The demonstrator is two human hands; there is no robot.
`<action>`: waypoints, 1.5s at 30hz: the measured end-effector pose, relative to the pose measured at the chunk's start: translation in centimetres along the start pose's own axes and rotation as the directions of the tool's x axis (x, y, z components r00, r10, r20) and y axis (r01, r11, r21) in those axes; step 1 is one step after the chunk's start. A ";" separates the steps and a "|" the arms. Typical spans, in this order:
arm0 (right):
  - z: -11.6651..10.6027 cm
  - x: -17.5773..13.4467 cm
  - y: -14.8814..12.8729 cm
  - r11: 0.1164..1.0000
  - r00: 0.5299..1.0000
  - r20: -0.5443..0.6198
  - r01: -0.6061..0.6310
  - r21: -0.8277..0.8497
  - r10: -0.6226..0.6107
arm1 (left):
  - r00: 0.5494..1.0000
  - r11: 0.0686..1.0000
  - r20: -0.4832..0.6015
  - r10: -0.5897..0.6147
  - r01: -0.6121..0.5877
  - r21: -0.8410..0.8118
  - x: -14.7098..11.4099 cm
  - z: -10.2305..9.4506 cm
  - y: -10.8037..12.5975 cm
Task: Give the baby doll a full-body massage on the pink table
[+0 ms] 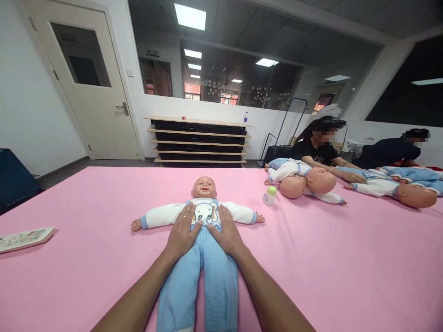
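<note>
Both palms are laid flat and open, the left hand (182, 231) and right hand (225, 231) pressed side by side on the belly of the baby doll (204, 216), which is stretched face-up on the pink desk (86, 258), a small bottle (269, 195) nearby.

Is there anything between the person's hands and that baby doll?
Nothing visible. The left hand and right hand lie flat on the baby doll, palms on its belly. The small bottle stands off to the right.
</note>
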State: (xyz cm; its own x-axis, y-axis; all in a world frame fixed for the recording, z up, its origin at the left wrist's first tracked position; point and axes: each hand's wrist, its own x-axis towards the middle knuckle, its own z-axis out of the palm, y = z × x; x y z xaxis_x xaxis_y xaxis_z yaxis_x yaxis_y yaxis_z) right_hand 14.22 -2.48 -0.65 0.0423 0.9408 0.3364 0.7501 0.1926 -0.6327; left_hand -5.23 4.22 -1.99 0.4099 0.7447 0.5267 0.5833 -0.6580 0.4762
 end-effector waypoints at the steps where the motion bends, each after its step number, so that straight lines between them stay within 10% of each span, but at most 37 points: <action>1: 0.0 0.0 0.0 1.000 1.000 -0.004 0.003 0.000 -0.003 | 1.000 1.000 0.000 0.001 -0.001 -0.007 0.0 0.0 0.0; 45: 0.8 0.7 1.8 0.996 0.999 -0.012 0.047 -0.079 -0.048 | 0.999 0.996 -0.025 -0.048 0.046 -0.078 0.1 -0.8 1.4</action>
State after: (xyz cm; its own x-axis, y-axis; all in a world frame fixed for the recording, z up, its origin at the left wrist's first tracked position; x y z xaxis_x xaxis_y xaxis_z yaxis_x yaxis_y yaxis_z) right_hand 15.10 -1.24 -2.11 0.0143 0.9269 0.3752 0.8009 0.2140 -0.5592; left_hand -4.93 3.24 -0.75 0.3641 0.7723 0.5206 0.5447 -0.6300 0.5536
